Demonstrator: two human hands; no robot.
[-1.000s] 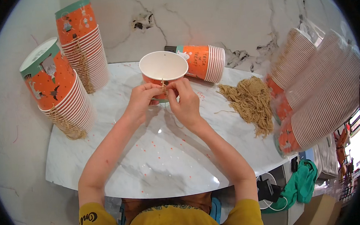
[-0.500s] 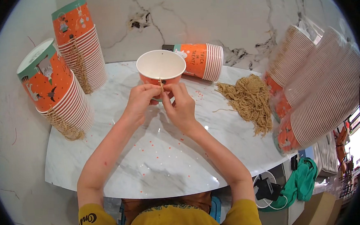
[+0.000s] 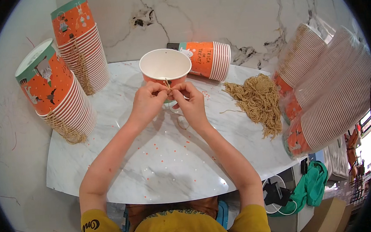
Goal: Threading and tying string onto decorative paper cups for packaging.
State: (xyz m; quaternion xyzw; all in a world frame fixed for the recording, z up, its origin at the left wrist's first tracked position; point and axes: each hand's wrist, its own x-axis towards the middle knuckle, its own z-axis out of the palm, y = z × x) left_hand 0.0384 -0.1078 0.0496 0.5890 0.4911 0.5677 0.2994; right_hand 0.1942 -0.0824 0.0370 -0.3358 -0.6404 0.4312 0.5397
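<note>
An orange paper cup (image 3: 165, 64) with a white inside stands upright near the middle of the table. Against its near side, my left hand (image 3: 147, 102) and my right hand (image 3: 190, 102) meet fingertip to fingertip, both pinching a tan string (image 3: 168, 84). One end of the string pokes up in front of the cup's rim, and a thin loop hangs below my right fingers. Whether the string passes through the cup's wall is hidden by my fingers. A heap of tan strings (image 3: 257, 103) lies to the right of my right hand.
Two tall stacks of orange cups, the nearer stack (image 3: 54, 90) and the farther stack (image 3: 81, 46), stand at left with strings hanging from them. A short cup stack (image 3: 209, 60) lies behind the cup. Plastic-wrapped cup stacks (image 3: 333, 102) line the right edge. Small orange dots are scattered across the table (image 3: 172, 176).
My fingertips have drawn together on the string, and my right hand has shifted slightly right. A string loop now shows below my right fingers. The cup has barely moved.
</note>
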